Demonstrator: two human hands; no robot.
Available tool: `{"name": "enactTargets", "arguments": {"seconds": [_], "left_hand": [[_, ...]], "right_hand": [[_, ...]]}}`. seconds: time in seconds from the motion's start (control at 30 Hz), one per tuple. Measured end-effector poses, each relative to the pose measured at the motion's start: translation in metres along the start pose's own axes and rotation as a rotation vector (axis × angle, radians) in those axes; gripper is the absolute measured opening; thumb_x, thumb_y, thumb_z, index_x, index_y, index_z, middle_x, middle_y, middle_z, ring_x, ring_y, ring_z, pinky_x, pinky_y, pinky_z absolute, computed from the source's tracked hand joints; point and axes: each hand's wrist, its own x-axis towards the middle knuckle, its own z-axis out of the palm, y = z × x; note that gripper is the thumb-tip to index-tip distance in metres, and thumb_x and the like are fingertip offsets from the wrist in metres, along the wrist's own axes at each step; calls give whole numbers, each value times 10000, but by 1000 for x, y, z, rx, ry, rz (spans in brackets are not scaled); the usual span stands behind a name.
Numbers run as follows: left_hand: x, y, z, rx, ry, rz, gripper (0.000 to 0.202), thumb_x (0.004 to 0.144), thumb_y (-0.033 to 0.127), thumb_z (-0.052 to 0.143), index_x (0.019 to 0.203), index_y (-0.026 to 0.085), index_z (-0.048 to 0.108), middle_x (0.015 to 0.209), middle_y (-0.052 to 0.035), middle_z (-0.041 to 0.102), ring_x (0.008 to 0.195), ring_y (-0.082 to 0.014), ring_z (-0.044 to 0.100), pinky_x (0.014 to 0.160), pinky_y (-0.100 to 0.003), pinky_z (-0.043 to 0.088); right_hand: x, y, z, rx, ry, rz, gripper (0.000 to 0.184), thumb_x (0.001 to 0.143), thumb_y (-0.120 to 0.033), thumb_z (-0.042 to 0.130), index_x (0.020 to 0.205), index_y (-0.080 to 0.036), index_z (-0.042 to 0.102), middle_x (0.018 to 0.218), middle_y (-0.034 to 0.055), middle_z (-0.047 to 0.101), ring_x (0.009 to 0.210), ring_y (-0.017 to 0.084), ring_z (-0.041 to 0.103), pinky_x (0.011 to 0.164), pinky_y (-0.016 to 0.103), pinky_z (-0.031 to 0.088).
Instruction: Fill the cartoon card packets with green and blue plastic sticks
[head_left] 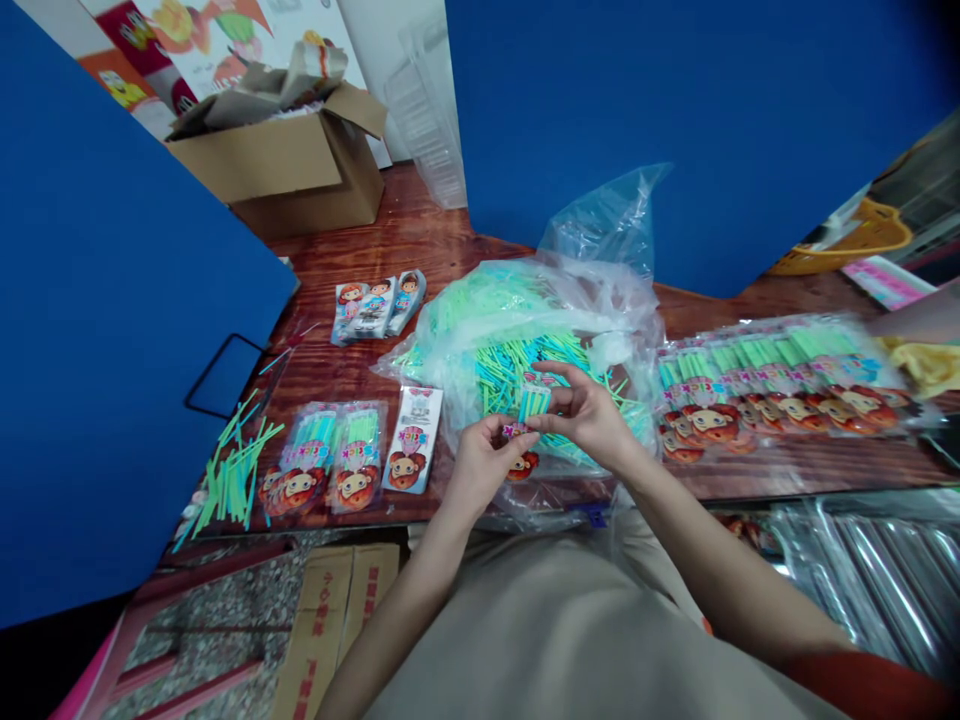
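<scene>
My left hand point(487, 455) pinches the lower end of a small clear packet point(527, 425) printed with a cartoon face and filled with green and blue sticks. My right hand point(589, 410) grips the same packet near its top, fingers curled over the sticks. Both hands hover over the near edge of a large clear plastic bag point(525, 330) heaped with loose green and blue sticks.
Two filled packets point(330, 465) and an empty printed sleeve point(412, 440) lie left of the bag, beside loose sticks point(232, 470). More sleeves point(379, 305) sit behind. A long row of filled packets point(772, 390) lies right. A cardboard box point(289, 165) stands at the back left.
</scene>
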Motion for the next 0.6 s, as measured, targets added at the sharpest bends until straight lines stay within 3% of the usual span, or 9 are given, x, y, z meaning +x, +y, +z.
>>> {"name": "enactTargets", "arguments": {"seconds": [0.13,0.23,0.33,0.4,0.47,0.6], "left_hand": [[-4,2,-11,67,36,34,280,631,334,840,720,143,656,631,20,625,590,-112,553,572,-218,422],[-8,10,-23,37,82,53,282,614,303,853,759,148,668,670,10,658,612,-116,580,598,-220,446],[-11,19,-32,-91,84,73,421,593,282,873,955,181,685,801,-11,720,697,-136,635,677,-244,496],[-11,23,-37,-143,90,90,467,584,285,884,999,197,687,845,-15,730,726,-138,645,699,-247,503],[-9,23,-40,-162,130,106,402,598,322,880,935,190,704,821,-7,719,705,-123,627,675,-226,483],[-4,14,-39,-145,257,135,313,650,417,841,821,177,733,731,19,675,666,-97,565,674,-210,443]], "right_hand": [[-4,1,0,44,-60,-25,684,713,-441,808,1290,-213,520,607,-69,610,566,136,606,581,273,517],[5,2,-20,-6,25,-72,484,828,-528,671,1192,-217,599,834,31,722,717,169,677,675,323,565],[23,8,-51,-378,256,-110,378,860,-498,628,1043,-171,680,857,71,738,662,174,662,624,308,537],[36,14,-64,-812,202,-55,256,874,-371,621,987,-162,716,894,84,755,729,197,684,692,314,528],[46,21,-66,-1075,108,6,202,873,-284,610,984,-171,737,944,88,764,822,220,701,764,318,518],[57,30,-49,-1218,42,79,182,840,-251,637,917,-139,757,932,143,755,890,267,700,794,334,504]]}}
